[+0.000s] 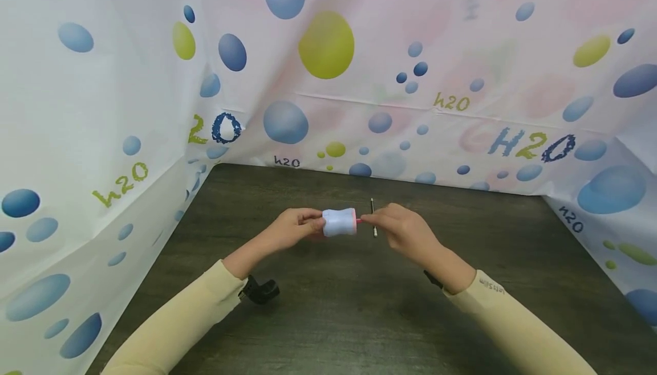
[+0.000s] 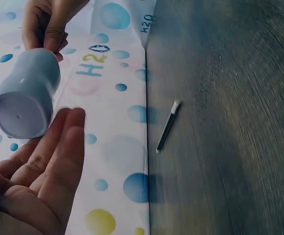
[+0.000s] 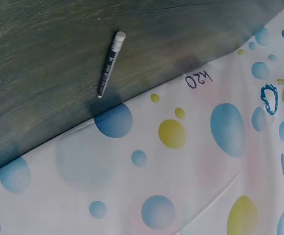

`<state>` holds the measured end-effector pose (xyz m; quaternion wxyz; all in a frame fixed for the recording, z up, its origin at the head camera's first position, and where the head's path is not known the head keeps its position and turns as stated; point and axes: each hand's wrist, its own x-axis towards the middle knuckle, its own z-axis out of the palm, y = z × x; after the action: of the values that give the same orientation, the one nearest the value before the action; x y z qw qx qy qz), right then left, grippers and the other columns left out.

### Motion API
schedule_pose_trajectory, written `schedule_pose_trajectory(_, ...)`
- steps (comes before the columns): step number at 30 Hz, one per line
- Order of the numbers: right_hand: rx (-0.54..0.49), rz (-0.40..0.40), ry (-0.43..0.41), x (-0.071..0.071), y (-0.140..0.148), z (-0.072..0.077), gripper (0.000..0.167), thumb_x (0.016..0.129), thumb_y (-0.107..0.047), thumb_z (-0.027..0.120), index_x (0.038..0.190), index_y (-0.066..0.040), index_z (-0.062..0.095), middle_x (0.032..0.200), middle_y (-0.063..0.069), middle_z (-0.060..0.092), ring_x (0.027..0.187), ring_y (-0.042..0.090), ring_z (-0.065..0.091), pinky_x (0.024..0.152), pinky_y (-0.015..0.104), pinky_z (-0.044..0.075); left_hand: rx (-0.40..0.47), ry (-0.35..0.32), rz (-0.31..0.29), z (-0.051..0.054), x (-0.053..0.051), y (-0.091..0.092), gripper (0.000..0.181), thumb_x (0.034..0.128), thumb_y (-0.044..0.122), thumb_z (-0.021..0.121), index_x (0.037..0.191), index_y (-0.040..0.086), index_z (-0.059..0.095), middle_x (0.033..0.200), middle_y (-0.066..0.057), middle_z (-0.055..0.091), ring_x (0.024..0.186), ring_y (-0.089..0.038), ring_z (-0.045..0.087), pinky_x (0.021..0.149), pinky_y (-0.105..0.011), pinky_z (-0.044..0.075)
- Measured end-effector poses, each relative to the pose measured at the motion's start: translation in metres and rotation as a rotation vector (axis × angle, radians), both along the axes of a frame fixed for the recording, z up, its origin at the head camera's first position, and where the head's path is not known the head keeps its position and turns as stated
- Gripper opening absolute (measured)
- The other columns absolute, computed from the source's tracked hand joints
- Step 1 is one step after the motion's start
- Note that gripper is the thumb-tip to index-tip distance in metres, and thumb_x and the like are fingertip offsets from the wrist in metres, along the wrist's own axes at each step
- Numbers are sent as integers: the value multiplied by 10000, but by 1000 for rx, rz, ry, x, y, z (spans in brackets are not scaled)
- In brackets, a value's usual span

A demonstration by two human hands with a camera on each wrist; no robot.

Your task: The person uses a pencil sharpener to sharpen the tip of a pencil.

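My left hand holds a light blue, waisted cylinder with a pink end, fingers and thumb round its left part. Lying sideways above the table, the cylinder points its pink end at my right hand. That hand pinches a thin red stick, which meets the pink end; whether it goes inside cannot be made out. In the left wrist view, the cylinder's round flat base faces the camera, with a small dot in its middle. The right wrist view shows almost nothing of the hands.
A slim dark pen-like stick with a white end and pale lettering lies on the dark wooden table, beyond the hands. White sheeting printed with blue and yellow drops borders the table at the back and both sides.
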<state>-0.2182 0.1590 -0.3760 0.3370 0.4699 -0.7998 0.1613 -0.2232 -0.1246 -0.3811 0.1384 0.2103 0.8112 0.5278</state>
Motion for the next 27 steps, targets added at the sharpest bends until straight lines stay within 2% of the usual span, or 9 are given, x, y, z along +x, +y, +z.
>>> schedule_pose_trajectory(5, -39, 39, 124, -2, -1, -4, 582, 586, 339, 625, 992, -44, 792, 812, 73, 748, 698, 190, 668, 601, 321, 577, 1, 23, 20, 2, 1, 3, 403, 1007, 141, 660, 1315, -113, 605, 1265, -298, 684, 1114, -358, 724, 918, -454, 633)
schedule_pose_trajectory(9, -30, 16, 38, 2, -3, -1, 530, 619, 327, 634, 990, -14, 798, 813, 88, 765, 688, 194, 680, 595, 315, 582, 27, 102, 60, 2, 4, 5, 421, 934, 85, 746, 1307, -73, 632, 1253, -265, 686, 1116, -341, 713, 907, -399, 636)
schedule_pose_trajectory(11, -9, -14, -154, 4, -3, 4, 437, 719, 278, 656, 1021, -5, 800, 841, 102, 783, 639, 163, 655, 553, 268, 542, 11, 182, 77, 1, 7, 5, 456, 888, 82, 792, 1303, -40, 650, 1253, -232, 699, 1113, -333, 714, 925, -417, 629)
schedule_pose_trajectory(16, -27, -120, -871, 3, -3, 20, 209, 964, 23, 639, 1122, 11, 775, 917, 160, 794, 560, 68, 475, 529, 214, 364, -118, 546, 63, -3, 12, 5, 502, 779, 70, 875, 1240, -4, 690, 1212, -167, 731, 1090, -312, 720, 944, -446, 613)
schedule_pose_trajectory(18, -37, -139, -1015, 1, -3, 22, 211, 993, -24, 623, 1145, 24, 762, 924, 172, 787, 600, 60, 468, 555, 227, 372, -147, 646, 49, -5, 13, 5, 509, 753, 53, 892, 1214, -5, 686, 1198, -156, 727, 1091, -306, 710, 946, -442, 610)
schedule_pose_trajectory(20, -32, -141, -1031, -2, -4, 21, 217, 999, -28, 615, 1156, 29, 754, 937, 175, 782, 628, 70, 499, 575, 229, 397, -161, 682, 34, -6, 12, 5, 518, 748, 39, 896, 1209, 1, 662, 1205, -147, 709, 1103, -297, 694, 958, -444, 605)
schedule_pose_trajectory(22, -32, -138, -977, -2, -5, 18, 218, 999, -28, 619, 1165, 17, 752, 965, 163, 784, 681, 73, 569, 596, 227, 436, -159, 666, 23, -7, 10, 4, 579, 750, 47, 901, 1253, 5, 618, 1248, -155, 673, 1133, -303, 670, 982, -460, 592)
schedule_pose_trajectory(25, -27, -140, -776, -2, -6, 13, 215, 971, -18, 653, 1153, -17, 767, 994, 143, 789, 709, 102, 635, 594, 229, 478, -164, 579, 9, -6, 7, 2, 746, 782, 127, 900, 1411, 28, 512, 1363, -179, 596, 1211, -323, 620, 1033, -501, 557)
schedule_pose_trajectory(27, -12, -132, -589, -2, -6, 9, 223, 934, 9, 687, 1131, -40, 780, 975, 115, 789, 721, 141, 658, 608, 256, 521, -155, 473, 14, -5, 5, 1, 782, 846, 199, 857, 1495, 42, 450, 1420, -194, 574, 1246, -339, 614, 1043, -513, 550)
